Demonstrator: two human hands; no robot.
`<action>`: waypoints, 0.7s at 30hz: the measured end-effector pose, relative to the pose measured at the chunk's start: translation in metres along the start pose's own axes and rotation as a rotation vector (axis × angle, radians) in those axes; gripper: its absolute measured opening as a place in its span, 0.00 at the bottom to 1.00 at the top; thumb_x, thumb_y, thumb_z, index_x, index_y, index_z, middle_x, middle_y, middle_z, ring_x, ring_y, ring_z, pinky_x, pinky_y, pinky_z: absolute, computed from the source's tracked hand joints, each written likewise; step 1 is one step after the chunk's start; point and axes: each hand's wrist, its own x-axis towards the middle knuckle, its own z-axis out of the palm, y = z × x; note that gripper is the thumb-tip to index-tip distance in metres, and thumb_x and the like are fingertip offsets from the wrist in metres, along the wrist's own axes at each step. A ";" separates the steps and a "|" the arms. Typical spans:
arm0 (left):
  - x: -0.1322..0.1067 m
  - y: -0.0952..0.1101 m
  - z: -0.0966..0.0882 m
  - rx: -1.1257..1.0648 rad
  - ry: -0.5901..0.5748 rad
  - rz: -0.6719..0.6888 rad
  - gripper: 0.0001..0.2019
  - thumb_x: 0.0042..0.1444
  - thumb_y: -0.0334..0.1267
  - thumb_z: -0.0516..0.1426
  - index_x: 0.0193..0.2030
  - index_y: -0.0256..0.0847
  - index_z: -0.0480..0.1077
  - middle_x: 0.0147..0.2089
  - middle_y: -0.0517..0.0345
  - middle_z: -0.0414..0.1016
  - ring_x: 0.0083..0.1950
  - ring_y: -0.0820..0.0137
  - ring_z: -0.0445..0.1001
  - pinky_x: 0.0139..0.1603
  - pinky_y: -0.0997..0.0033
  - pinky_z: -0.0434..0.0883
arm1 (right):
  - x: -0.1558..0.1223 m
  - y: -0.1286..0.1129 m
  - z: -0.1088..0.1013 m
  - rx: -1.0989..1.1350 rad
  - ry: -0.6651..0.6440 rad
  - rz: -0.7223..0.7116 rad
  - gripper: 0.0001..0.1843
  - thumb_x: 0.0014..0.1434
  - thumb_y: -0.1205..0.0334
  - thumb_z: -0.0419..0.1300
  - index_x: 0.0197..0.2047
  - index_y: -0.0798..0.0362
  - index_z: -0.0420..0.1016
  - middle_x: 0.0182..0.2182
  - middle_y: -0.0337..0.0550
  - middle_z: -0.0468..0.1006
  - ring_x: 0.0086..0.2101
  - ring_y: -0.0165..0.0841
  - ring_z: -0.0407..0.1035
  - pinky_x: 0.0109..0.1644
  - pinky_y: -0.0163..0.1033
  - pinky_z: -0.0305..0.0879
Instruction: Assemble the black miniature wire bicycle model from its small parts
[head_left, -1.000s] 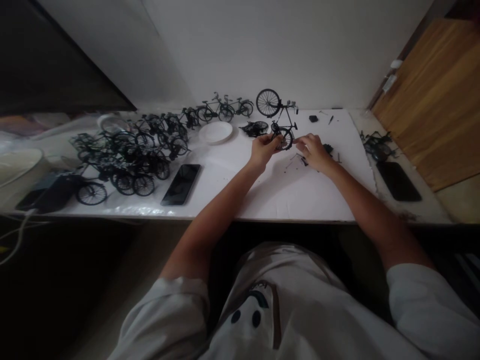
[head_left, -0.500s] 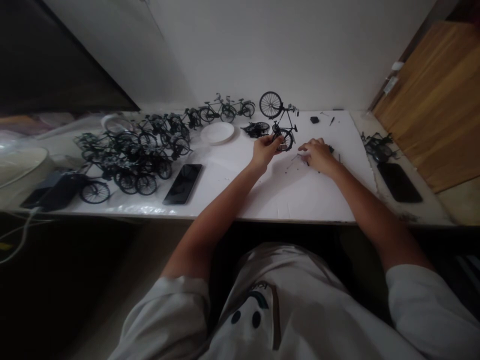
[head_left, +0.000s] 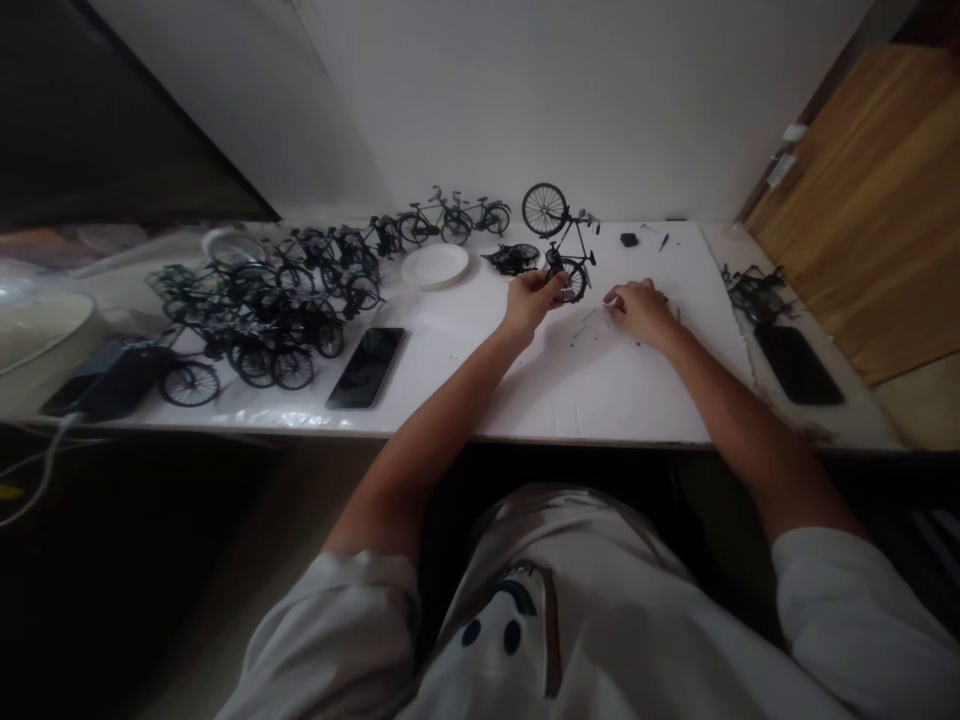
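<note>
My left hand [head_left: 534, 298] grips a black miniature bicycle [head_left: 576, 238] by its lower wheel. The bicycle is tipped on end, its other wheel raised toward the wall. Over the white board to the right, my right hand [head_left: 641, 310] has its thumb and fingertips drawn together. Whatever lies between them is too small to make out. Several tiny thin parts [head_left: 584, 322] are scattered on the board beside those fingertips. Another dark miniature bicycle [head_left: 513, 259] lies flat just behind my left hand.
Many miniature bicycles [head_left: 281, 300] crowd the left side. A white plate [head_left: 435, 267] and a phone [head_left: 366, 368] sit nearer the middle. At right are another phone [head_left: 798, 365] and a small bicycle [head_left: 757, 292]. A black block [head_left: 629, 240] rests toward the back.
My right hand has shifted slightly to the right, and its fingertips have drawn closer together. The left hand and the bicycle it grips have barely moved.
</note>
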 end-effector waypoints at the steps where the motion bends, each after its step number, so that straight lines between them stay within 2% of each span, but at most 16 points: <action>1: 0.000 0.000 0.000 -0.001 -0.003 0.001 0.20 0.56 0.51 0.77 0.40 0.37 0.80 0.40 0.51 0.86 0.42 0.67 0.86 0.43 0.70 0.79 | 0.001 0.001 0.002 0.000 0.010 -0.022 0.15 0.71 0.63 0.63 0.57 0.50 0.87 0.50 0.56 0.85 0.59 0.58 0.69 0.61 0.58 0.69; 4: 0.000 -0.002 -0.001 -0.005 -0.013 0.006 0.18 0.58 0.49 0.76 0.40 0.37 0.81 0.40 0.52 0.85 0.42 0.68 0.86 0.43 0.69 0.79 | 0.005 0.001 0.008 0.000 0.043 -0.077 0.15 0.72 0.61 0.62 0.56 0.49 0.89 0.53 0.58 0.82 0.60 0.58 0.67 0.62 0.60 0.69; 9: 0.000 -0.001 -0.001 0.002 -0.026 0.000 0.15 0.60 0.47 0.75 0.39 0.37 0.80 0.39 0.52 0.85 0.42 0.68 0.86 0.43 0.69 0.79 | 0.012 0.001 0.021 0.019 0.062 -0.090 0.13 0.72 0.58 0.65 0.52 0.50 0.90 0.50 0.59 0.81 0.58 0.59 0.67 0.62 0.60 0.68; 12: 0.000 -0.001 0.000 0.010 -0.028 -0.007 0.14 0.61 0.45 0.74 0.39 0.37 0.79 0.39 0.52 0.84 0.41 0.68 0.86 0.43 0.69 0.79 | 0.014 0.003 0.024 0.035 0.074 -0.101 0.10 0.70 0.59 0.67 0.49 0.50 0.90 0.48 0.58 0.81 0.57 0.57 0.67 0.62 0.59 0.68; 16: 0.001 -0.004 0.001 0.034 -0.019 -0.005 0.13 0.61 0.43 0.74 0.39 0.37 0.79 0.37 0.53 0.84 0.39 0.68 0.86 0.40 0.70 0.79 | 0.013 0.002 0.023 0.013 0.067 -0.130 0.10 0.70 0.60 0.65 0.47 0.53 0.88 0.50 0.60 0.81 0.58 0.59 0.66 0.62 0.60 0.68; 21: 0.011 -0.015 -0.001 0.077 0.025 0.147 0.15 0.59 0.44 0.75 0.35 0.39 0.76 0.32 0.58 0.78 0.37 0.70 0.82 0.39 0.72 0.77 | 0.008 -0.008 0.020 0.129 0.133 -0.127 0.08 0.68 0.62 0.62 0.43 0.53 0.83 0.48 0.59 0.84 0.56 0.56 0.70 0.63 0.60 0.69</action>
